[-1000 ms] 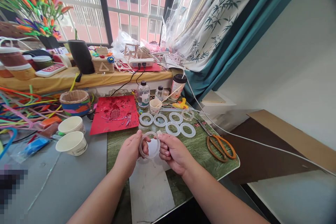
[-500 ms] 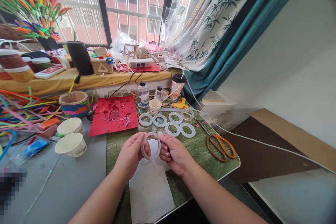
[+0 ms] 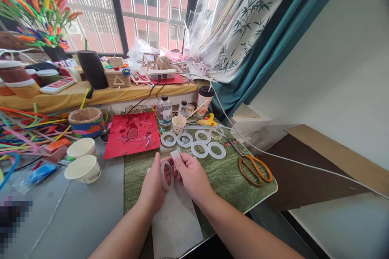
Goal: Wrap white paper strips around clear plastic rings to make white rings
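My left hand [image 3: 152,188] holds a clear ring [image 3: 167,175] tilted nearly edge-on, its thumb pointing up beside it. Close on the right, my right hand [image 3: 193,174] pinches a small pale strip [image 3: 176,159] between thumb and fingers. Both hands are over a grey-white board [image 3: 176,226] on the green table. Beyond them lie several translucent white rings [image 3: 199,149] and a clear ring [image 3: 216,132]. A paper cup [image 3: 179,124] with a wooden stick stands behind the rings.
Orange-handled scissors [image 3: 255,169] lie at the right. A red sheet [image 3: 132,134] with dark flakes is at the left, beside two white bowls [image 3: 83,168]. Bottles [image 3: 165,111], a lidded cup [image 3: 204,99] and a yellow glue gun [image 3: 208,120] stand or lie behind. A white cable crosses the right side.
The clear ring has turned from facing the camera to nearly edge-on and moved slightly left. My right hand has shifted left, and the pale strip now shows more fully.
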### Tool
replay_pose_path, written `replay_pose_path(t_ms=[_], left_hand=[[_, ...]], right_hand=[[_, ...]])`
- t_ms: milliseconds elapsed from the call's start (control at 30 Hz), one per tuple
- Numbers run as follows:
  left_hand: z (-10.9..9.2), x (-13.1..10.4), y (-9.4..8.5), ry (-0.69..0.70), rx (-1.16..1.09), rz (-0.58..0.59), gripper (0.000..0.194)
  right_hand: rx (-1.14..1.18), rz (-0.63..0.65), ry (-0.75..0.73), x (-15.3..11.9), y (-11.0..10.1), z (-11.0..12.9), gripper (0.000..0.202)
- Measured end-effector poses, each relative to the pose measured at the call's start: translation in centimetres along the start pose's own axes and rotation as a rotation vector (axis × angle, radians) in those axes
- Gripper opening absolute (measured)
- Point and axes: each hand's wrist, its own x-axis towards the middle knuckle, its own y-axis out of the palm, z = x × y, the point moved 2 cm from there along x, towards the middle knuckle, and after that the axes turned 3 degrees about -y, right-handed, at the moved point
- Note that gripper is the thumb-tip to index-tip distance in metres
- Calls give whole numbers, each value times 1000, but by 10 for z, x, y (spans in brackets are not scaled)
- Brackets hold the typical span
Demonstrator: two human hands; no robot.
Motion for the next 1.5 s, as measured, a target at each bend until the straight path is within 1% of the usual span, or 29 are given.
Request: replay_pose_path(t_ms=[33,133,233,333,367,433,500,567,633,700,800,900,1000,1067,1167,1233,1300,1400,1500], left_hand=[[-3,-1,3,-49,-65,17,51],[-18,-7,9,-180,-219,116,59],[-27,-11,11,-232,-269,137,57],[-25,-11,9,-151,-218,102,45],[-23,-10,8,-109,-201,90,43],[-18,-7,6,-47,-189,72,44],[-15,-5,5,-16,-194,56,49],[-14,-2,3,6,-201,38,50],[-13,0,1,35,-193,22,51],[-12,1,-1,77,-143,9,56],[-11,2,-7,181,10,-31,63],[-14,3,-14,297,242,-61,66],[-18,2,-17,434,565,-73,67],[-19,0,-16,520,707,-71,65],[-18,-3,-12,587,721,-49,52],[-16,-5,-9,592,678,-17,42],[-15,-6,-7,592,650,37,36],[-18,-7,-6,651,672,86,35],[-23,-10,-7,760,794,89,38]], right_hand=[[-26,-7,-30,1,0,1,39],[-103,-49,-102,3,-3,1,30],[-150,-97,-153,2,-7,2,24],[-259,-55,-229,-2,-7,7,18],[-331,-26,-277,-4,-6,9,17],[-488,23,-410,-7,-2,15,18],[-596,2,-544,-8,5,19,23],[-617,-53,-602,-8,13,20,26],[-554,-73,-572,-7,22,19,25],[-433,-40,-493,-8,31,17,24],[-221,13,-366,-14,43,14,24],[11,17,-226,-19,48,8,28],[248,-69,-48,-16,45,-2,31],[391,-115,48,-12,42,-6,32],[589,-150,146,-9,38,-5,35],[704,-164,185,-8,35,1,38],[799,-164,214,-10,31,8,39],[871,-123,252,-13,24,16,38],[844,-12,269,-18,15,20,34]])
